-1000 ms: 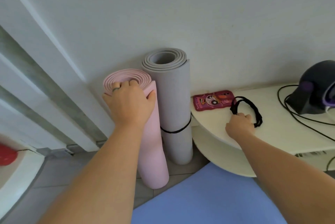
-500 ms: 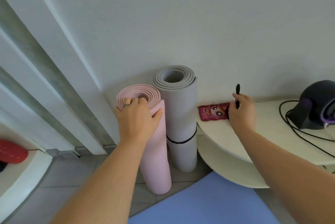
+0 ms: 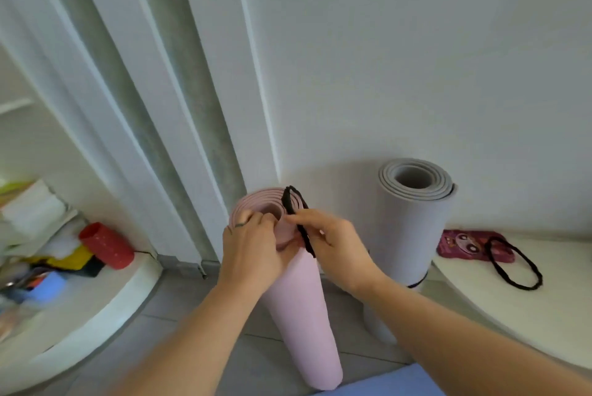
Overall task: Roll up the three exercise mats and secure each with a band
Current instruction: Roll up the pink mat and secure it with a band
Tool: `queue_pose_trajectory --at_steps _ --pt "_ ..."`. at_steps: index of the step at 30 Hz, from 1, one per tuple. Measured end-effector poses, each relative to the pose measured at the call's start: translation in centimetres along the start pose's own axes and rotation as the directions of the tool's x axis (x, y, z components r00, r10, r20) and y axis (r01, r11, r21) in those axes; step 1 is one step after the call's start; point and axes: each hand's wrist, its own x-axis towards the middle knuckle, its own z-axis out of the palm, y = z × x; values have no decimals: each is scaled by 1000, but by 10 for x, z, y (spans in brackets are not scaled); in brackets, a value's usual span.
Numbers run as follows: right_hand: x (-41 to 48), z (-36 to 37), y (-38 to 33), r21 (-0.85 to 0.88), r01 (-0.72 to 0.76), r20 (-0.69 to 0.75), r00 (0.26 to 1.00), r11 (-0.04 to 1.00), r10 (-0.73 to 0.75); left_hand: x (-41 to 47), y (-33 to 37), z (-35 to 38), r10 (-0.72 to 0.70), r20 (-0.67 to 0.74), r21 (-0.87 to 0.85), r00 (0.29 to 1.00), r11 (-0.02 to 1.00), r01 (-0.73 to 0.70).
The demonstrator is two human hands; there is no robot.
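A rolled pink mat (image 3: 301, 306) stands upright on the floor, leaning slightly. My left hand (image 3: 253, 248) grips its top end. My right hand (image 3: 336, 245) pinches a black band (image 3: 296, 213) held over the top of the pink roll. To the right a rolled grey mat (image 3: 413, 229) stands against the wall with a black band (image 3: 416, 283) around its lower part. A corner of a blue mat (image 3: 400, 384) lies flat on the floor at the bottom edge. Another black band (image 3: 515, 262) lies loose on the white shelf.
A curved white shelf (image 3: 528, 315) at the right holds a pink cartoon-print case (image 3: 464, 243). A curved white shelf (image 3: 96, 309) at the left carries a red cylinder (image 3: 107, 245) and several coloured items. White door frame mouldings (image 3: 166, 107) rise behind.
My right hand carried a black band from the right shelf over to the top of the pink roll. The view swung left, and a second band on the shelf came into sight.
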Motion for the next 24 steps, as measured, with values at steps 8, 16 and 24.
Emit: queue_pose_trajectory --at_steps 8,16,24 --pt "36 79 -22 -394 221 328 941 892 -88 -28 -94 -15 -11 -11 136 1000 991 12" --pt "65 119 -19 -507 503 636 766 700 -89 -43 -145 -5 38 57 57 998 998 -41" --pt "87 135 -24 -588 758 783 621 282 -37 -45 -153 -8 60 45 -20 997 998 -59"
